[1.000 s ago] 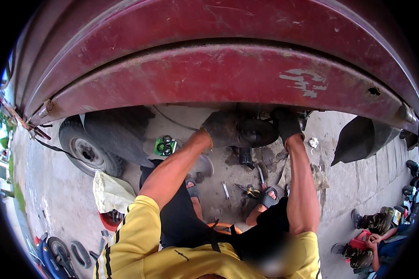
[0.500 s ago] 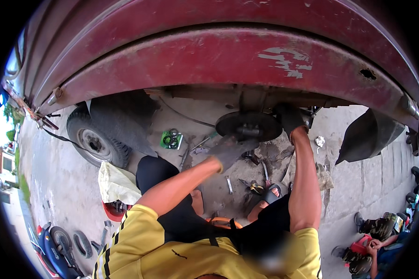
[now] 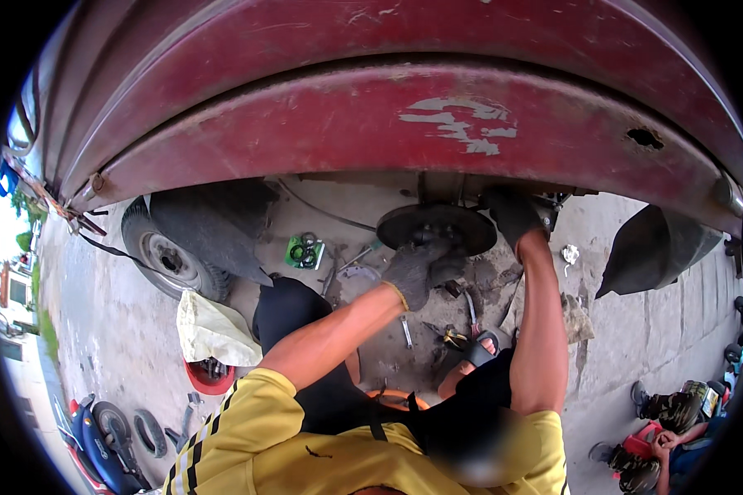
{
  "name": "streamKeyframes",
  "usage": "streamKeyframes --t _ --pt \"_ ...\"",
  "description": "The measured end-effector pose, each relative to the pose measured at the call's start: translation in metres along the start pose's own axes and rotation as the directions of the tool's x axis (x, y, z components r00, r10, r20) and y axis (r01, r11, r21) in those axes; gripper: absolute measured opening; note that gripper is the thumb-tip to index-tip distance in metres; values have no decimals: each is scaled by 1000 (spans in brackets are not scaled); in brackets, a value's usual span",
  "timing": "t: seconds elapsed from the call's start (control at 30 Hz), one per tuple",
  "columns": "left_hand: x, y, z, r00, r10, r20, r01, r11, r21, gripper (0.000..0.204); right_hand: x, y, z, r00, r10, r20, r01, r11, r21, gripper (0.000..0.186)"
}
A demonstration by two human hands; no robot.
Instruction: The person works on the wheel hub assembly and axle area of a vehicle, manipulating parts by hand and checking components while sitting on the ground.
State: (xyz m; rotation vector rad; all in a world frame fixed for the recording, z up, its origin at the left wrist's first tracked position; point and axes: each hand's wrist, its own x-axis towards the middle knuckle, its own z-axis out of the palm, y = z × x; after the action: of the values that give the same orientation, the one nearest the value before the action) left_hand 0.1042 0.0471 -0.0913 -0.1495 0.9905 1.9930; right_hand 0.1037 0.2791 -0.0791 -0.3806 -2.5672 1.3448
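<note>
A dark round brake disc (image 3: 395,230) is mounted beneath the red vehicle body, with its wheel hub (image 3: 444,233) facing me. My left hand (image 3: 414,271), in a grey glove, has its fingers closed on the lower part of the hub. At the disc's right edge is my right hand (image 3: 513,214), in a dark glove. Its fingers are hidden among the dark parts behind the disc, so their grip does not show. Below the left hand a wrench (image 3: 406,333) lies on the ground, with yellow-handled pliers (image 3: 450,337) beside it.
The red vehicle body (image 3: 322,124) hangs low over both arms. A wheel (image 3: 169,256) stands at left, a dark mud flap (image 3: 656,252) at right. A green packet with black rings (image 3: 305,251) lies left of the disc. Behind is a red bucket (image 3: 210,379); another person (image 3: 669,441) sits at lower right.
My left hand, blurred and in motion below the disc earlier, now rests on the hub in clear view. The right hand stays at the disc's edge. The view has shifted slightly.
</note>
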Motion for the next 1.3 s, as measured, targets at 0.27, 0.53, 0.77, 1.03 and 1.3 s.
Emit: streamKeyframes --t 0.27,0.53,0.77,1.03,1.3 --pt "-1 3 12 997 58 -41 -60 997 -44 22 -9 -10 10 977 -149 -155 132 984 -118 32" --pt "-1 4 17 999 45 -20 -46 995 -91 23 -11 -14 12 969 -135 -208 96 978 -184 34" --pt "9 -2 2 996 48 -74 -52 997 -56 28 -4 -17 10 983 174 -58 -160 968 195 27" --pt "6 -1 2 1000 7 25 -7 1000 -10 35 20 70 10 986 -90 -144 87 996 -22 21" --pt "-5 12 14 997 -74 10 74 997 -14 33 -6 15 5 929 -368 52 304 671 -677 34"
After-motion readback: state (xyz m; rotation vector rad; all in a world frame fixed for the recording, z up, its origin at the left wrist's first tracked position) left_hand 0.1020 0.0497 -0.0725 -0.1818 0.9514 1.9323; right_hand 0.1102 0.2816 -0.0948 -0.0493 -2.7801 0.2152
